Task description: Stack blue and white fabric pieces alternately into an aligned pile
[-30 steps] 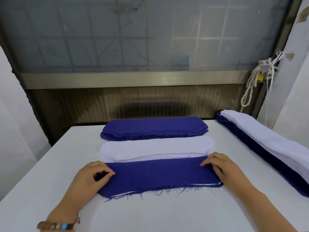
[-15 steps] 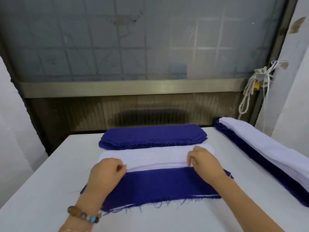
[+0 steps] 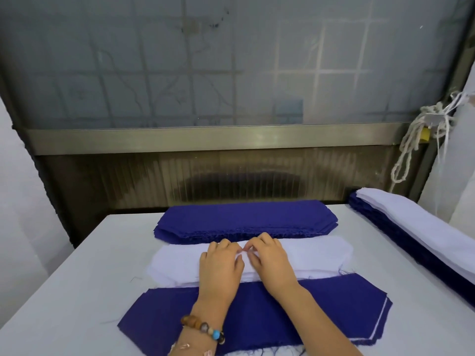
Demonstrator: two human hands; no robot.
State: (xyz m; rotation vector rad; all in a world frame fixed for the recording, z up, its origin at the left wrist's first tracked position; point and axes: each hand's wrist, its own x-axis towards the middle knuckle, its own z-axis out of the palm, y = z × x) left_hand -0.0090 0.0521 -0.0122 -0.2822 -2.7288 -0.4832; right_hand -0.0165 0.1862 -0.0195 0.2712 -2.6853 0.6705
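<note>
**Step in hand (judged):** take one white piece off the white stack [image 3: 316, 255] for the working pile [image 3: 295, 312].

**Grip:** The left hand [image 3: 221, 268] and right hand [image 3: 270, 260] lie side by side at centre frame on top of the white stack. Their fingers are curled and the tips almost meet near its far edge. I cannot tell from here whether a layer is actually pinched.

**Procedure:**
1. Separate one layer only, and check the edge for a second sheet clinging beneath.
2. Slide the hands apart toward the two ends before lifting, so the piece stays flat.
3. Lay it down with its angled ends matched to those of the blue top piece.

**Working pile:** It lies in the lower centre of the frame on the table [image 3: 77, 291], just below the white stack. The top layer is blue with clipped corners. Thin white edges show at its lower right, slightly offset. Loose threads fray along the lower edge. The blue stack [image 3: 244, 219] lies just above the white one.
</note>
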